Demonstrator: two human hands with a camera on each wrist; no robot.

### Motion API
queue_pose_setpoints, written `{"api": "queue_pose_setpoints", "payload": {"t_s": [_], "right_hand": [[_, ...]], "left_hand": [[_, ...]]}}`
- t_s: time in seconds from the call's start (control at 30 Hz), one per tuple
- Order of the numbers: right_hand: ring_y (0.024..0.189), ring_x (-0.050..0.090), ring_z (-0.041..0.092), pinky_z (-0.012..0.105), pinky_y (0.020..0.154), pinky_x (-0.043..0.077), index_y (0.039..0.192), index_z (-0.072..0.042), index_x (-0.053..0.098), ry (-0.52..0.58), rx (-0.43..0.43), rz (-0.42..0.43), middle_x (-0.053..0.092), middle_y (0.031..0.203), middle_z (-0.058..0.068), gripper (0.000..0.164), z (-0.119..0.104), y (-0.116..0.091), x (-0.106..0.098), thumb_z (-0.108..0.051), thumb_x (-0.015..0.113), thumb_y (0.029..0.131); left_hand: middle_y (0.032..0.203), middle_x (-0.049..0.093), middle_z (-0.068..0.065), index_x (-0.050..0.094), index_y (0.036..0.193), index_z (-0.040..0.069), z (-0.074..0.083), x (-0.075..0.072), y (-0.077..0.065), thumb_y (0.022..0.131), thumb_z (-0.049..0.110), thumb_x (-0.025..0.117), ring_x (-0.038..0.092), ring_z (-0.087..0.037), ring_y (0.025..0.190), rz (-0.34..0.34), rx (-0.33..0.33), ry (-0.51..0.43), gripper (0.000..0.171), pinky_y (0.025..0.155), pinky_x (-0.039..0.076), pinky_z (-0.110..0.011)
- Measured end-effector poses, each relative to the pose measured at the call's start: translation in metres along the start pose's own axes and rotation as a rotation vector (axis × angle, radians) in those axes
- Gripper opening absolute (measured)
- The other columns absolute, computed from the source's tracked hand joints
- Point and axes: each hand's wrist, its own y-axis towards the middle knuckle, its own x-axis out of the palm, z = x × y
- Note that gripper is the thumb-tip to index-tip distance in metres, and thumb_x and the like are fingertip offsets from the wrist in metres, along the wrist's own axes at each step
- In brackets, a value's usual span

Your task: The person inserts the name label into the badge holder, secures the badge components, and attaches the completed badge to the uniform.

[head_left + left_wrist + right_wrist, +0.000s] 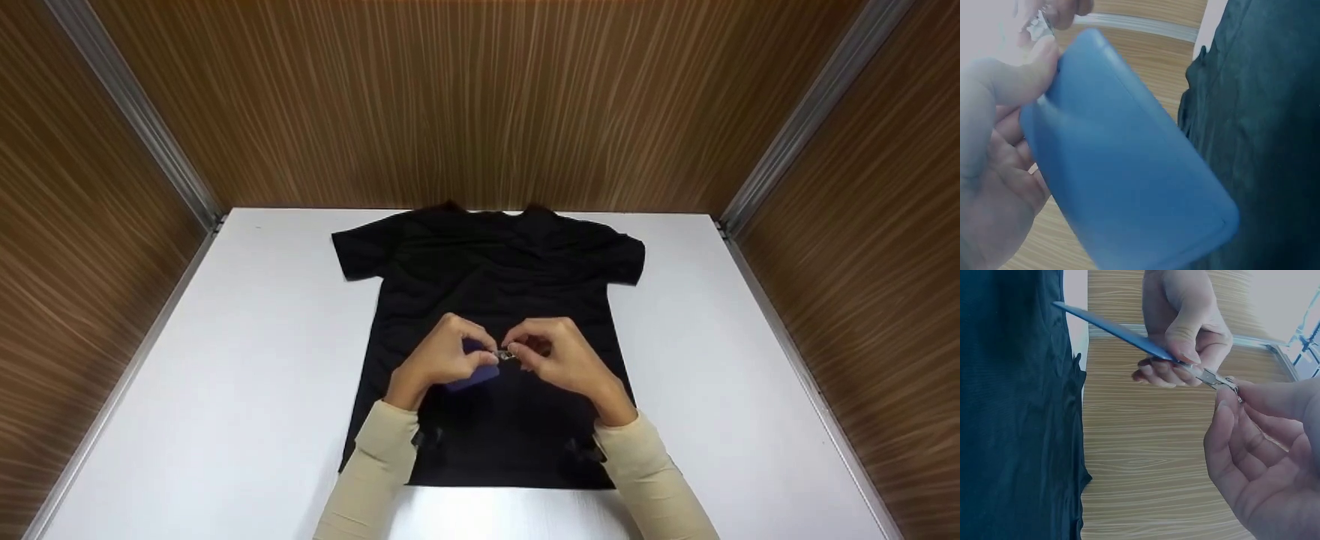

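Observation:
A flat blue card holder [1129,163] with rounded corners has a small silver metal clip [1219,380] at one end. My left hand [442,354] pinches the holder's clip end between thumb and fingers. On the other side, my right hand [568,358] pinches the free end of the clip with its thumb and fingertips. The two hands meet over the middle of a black T-shirt [487,277], which lies spread out with its collar toward the back wall. In the head view the left hand hides part of the holder [474,379].
The shirt lies on a white table [262,352]. Wood-grain panels stand at the back [480,97] and on both sides, joined by metal corner posts [142,112]. Both forearms, in beige sleeves [643,457], reach in over the table's near part.

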Motion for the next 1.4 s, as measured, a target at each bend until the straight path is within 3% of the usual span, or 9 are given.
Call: {"api": "queue_pose_setpoints", "payload": {"t_s": [0.17, 0.37, 0.57, 0.77, 1.07, 1.23, 1.4], "right_hand": [[0.057, 0.066, 0.014, 0.031, 0.052, 0.058, 0.097, -0.003, 0.076, 0.058, 0.061, -0.017, 0.073, 0.077, 0.013, 0.009, -0.003, 0.000, -0.001, -0.009, 0.069, 0.098], [0.056, 0.069, 0.018, 0.034, 0.052, 0.059, 0.095, 0.000, 0.074, 0.142, 0.115, 0.023, 0.074, 0.075, 0.018, 0.012, -0.005, 0.002, 0.000, -0.012, 0.071, 0.097], [0.059, 0.071, 0.015, 0.039, 0.054, 0.060, 0.098, 0.002, 0.074, 0.192, 0.114, 0.059, 0.074, 0.078, 0.020, 0.014, -0.007, 0.003, 0.000, -0.011, 0.070, 0.098], [0.070, 0.074, 0.016, 0.039, 0.062, 0.063, 0.109, 0.008, 0.072, 0.244, 0.054, 0.056, 0.075, 0.091, 0.025, 0.016, -0.003, 0.003, -0.002, -0.001, 0.065, 0.098], [0.068, 0.075, 0.024, 0.029, 0.062, 0.062, 0.100, 0.001, 0.078, 0.078, -0.022, 0.159, 0.077, 0.091, 0.017, 0.011, -0.002, 0.003, 0.000, -0.001, 0.070, 0.093], [0.062, 0.072, 0.023, 0.026, 0.057, 0.060, 0.095, -0.001, 0.079, 0.001, -0.023, 0.241, 0.078, 0.085, 0.013, 0.008, -0.003, 0.003, 0.003, -0.001, 0.072, 0.091], [0.058, 0.071, 0.022, 0.022, 0.055, 0.057, 0.089, 0.003, 0.078, -0.031, 0.032, 0.301, 0.077, 0.079, 0.014, 0.005, -0.004, 0.003, 0.004, 0.001, 0.074, 0.090]], "left_hand": [[0.094, 0.079, -0.005, 0.081, 0.093, 0.008, -0.001, 0.000, 0.000, 0.085, 0.005, 0.080, 0.072, -0.018, 0.090, -0.039, 0.029, -0.017, 0.009, 0.090, 0.059, -0.040], [0.105, 0.078, -0.005, 0.081, 0.100, 0.008, -0.001, 0.003, 0.003, 0.081, 0.011, 0.087, 0.068, -0.024, 0.111, 0.007, 0.089, -0.024, 0.020, 0.104, 0.052, -0.034], [0.100, 0.081, -0.005, 0.083, 0.099, 0.008, 0.000, 0.008, 0.006, 0.084, 0.006, 0.083, 0.068, -0.031, 0.116, 0.070, 0.127, -0.035, 0.015, 0.105, 0.053, -0.036], [0.110, 0.080, -0.010, 0.082, 0.105, 0.004, 0.002, 0.008, 0.005, 0.087, 0.003, 0.080, 0.072, -0.026, 0.113, 0.084, 0.079, -0.092, 0.018, 0.100, 0.057, -0.035], [0.110, 0.079, -0.016, 0.078, 0.110, -0.003, 0.009, 0.010, 0.005, 0.090, -0.002, 0.074, 0.076, -0.031, 0.103, 0.067, -0.001, -0.094, 0.021, 0.096, 0.059, -0.042], [0.112, 0.077, -0.020, 0.074, 0.116, -0.006, 0.011, 0.013, 0.007, 0.088, -0.007, 0.074, 0.076, -0.034, 0.101, 0.113, -0.019, -0.127, 0.028, 0.094, 0.060, -0.042], [0.107, 0.078, -0.016, 0.069, 0.126, -0.001, 0.011, 0.016, 0.007, 0.088, -0.005, 0.075, 0.077, -0.030, 0.095, 0.174, 0.018, -0.165, 0.039, 0.087, 0.062, -0.041]]}}
